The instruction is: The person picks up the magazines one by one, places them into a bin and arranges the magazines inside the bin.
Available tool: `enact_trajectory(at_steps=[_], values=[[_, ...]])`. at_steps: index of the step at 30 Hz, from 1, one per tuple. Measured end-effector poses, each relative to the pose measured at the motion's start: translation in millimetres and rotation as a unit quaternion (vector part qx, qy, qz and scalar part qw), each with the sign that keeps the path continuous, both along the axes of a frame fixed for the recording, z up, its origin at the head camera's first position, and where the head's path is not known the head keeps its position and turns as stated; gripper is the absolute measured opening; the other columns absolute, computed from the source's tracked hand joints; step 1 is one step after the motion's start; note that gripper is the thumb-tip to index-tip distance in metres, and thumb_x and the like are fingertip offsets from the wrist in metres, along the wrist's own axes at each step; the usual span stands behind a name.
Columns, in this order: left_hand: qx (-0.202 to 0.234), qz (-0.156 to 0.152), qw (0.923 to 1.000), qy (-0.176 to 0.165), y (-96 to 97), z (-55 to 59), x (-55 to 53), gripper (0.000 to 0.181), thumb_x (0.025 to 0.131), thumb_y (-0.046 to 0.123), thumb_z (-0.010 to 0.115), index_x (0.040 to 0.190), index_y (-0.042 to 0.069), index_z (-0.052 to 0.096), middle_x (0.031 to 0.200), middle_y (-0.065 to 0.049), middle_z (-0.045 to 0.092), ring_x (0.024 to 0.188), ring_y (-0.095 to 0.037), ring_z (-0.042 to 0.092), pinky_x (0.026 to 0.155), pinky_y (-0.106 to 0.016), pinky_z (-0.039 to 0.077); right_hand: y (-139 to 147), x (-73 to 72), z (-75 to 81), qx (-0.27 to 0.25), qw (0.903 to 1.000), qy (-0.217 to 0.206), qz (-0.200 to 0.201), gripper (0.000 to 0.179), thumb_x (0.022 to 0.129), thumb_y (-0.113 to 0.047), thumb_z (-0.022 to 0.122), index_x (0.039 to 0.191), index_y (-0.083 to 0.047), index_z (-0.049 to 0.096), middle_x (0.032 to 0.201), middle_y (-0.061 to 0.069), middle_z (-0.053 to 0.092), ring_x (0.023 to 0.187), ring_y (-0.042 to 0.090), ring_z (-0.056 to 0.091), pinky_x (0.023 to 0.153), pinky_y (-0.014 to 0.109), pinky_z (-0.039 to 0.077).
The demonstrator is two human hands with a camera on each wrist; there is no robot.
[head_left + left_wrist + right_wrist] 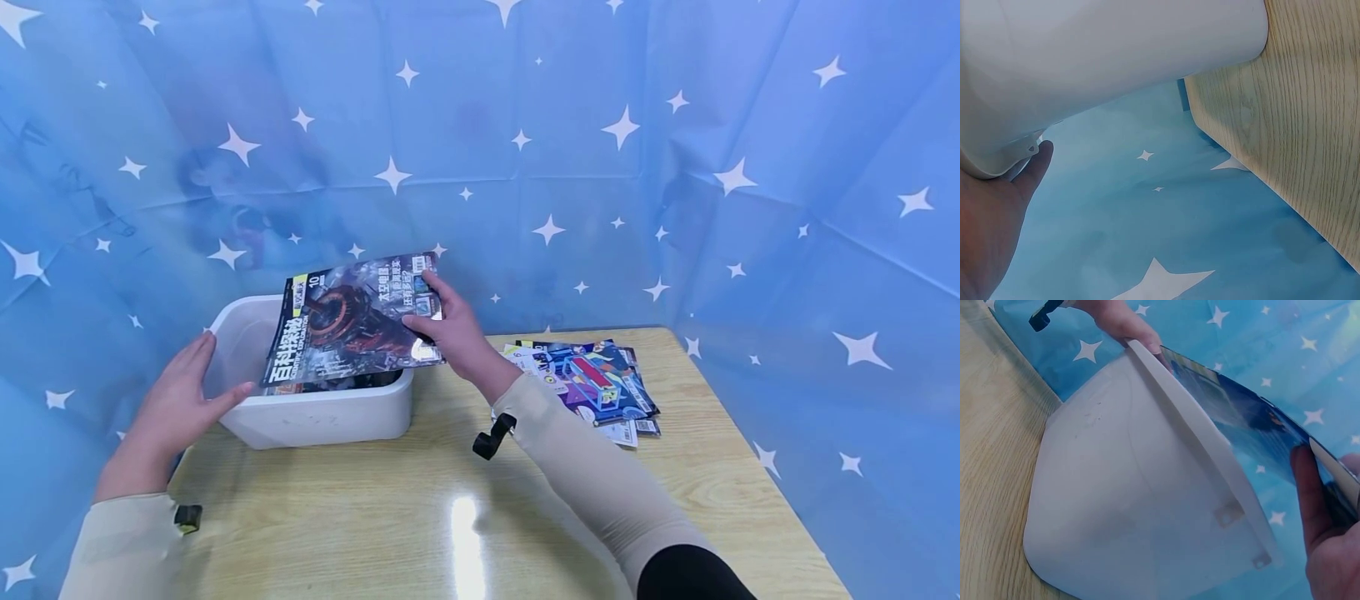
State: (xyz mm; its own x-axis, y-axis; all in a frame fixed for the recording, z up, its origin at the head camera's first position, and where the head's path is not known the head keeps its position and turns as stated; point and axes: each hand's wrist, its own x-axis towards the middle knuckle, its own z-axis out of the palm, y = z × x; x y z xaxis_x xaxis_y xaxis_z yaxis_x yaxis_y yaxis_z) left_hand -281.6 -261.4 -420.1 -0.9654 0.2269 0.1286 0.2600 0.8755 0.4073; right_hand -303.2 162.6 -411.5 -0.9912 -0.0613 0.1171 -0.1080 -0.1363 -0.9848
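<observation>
My right hand (457,329) grips a magazine (348,321) by its right edge, with the thumb over the dark, mechanical-looking cover. The magazine slants over the white plastic bin (322,421), covering much of its opening. In the right wrist view, the magazine (1241,409) is seen nearly edge-on above the rim. My left hand (176,396) holds the bin's left end at the rim, its thumb reaching to the near side. In the left wrist view, a finger of the left hand (991,231) lies under the rim. Another printed cover shows inside the bin, beneath the held magazine.
A loose pile of magazines (592,383) lies at the back right of the wooden table (360,517). Blue star-patterned cloth (480,125) hangs behind and beside the table. Small black straps (493,437) are on both sleeves.
</observation>
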Motion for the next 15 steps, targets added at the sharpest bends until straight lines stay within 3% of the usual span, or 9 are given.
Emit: enact_trajectory(at_steps=[4, 11, 15], values=[[-0.001, -0.003, 1.0, 0.001, -0.5, 0.1, 0.5, 0.116, 0.104, 0.061, 0.069, 0.174, -0.004, 0.004, 0.179, -0.035, 0.006, 0.164, -0.06, 0.007, 0.12, -0.086, 0.018, -6.4, 0.2, -0.7, 0.001, 1.0, 0.002, 0.001, 0.09, 0.098, -0.003, 0.083, 0.173, -0.026, 0.04, 0.181, -0.004, 0.03, 0.161, 0.023, 0.039, 0.117, 0.033, 0.052], [-0.002, -0.008, 0.9999, 0.007, -0.8, 0.1, 0.7, 0.112, 0.106, 0.058, 0.069, 0.173, -0.006, 0.006, 0.179, -0.035, 0.005, 0.163, -0.061, 0.009, 0.121, -0.086, 0.018, -11.4, -0.8, 1.5, 0.025, 0.9996, -0.006, -0.008, 0.087, 0.099, -0.006, 0.083, 0.172, -0.029, 0.042, 0.183, -0.009, 0.022, 0.17, 0.017, 0.011, 0.133, 0.036, 0.03], [-0.004, -0.009, 0.9999, 0.011, -1.6, -1.6, -0.4, 0.112, 0.106, 0.058, 0.069, 0.173, -0.006, 0.006, 0.179, -0.035, 0.006, 0.163, -0.061, 0.01, 0.122, -0.085, 0.017, -11.1, -2.1, 1.2, 0.022, 0.9997, -0.008, -0.009, 0.087, 0.099, -0.007, 0.084, 0.172, -0.03, 0.042, 0.183, -0.008, 0.021, 0.17, 0.017, 0.011, 0.132, 0.036, 0.031]])
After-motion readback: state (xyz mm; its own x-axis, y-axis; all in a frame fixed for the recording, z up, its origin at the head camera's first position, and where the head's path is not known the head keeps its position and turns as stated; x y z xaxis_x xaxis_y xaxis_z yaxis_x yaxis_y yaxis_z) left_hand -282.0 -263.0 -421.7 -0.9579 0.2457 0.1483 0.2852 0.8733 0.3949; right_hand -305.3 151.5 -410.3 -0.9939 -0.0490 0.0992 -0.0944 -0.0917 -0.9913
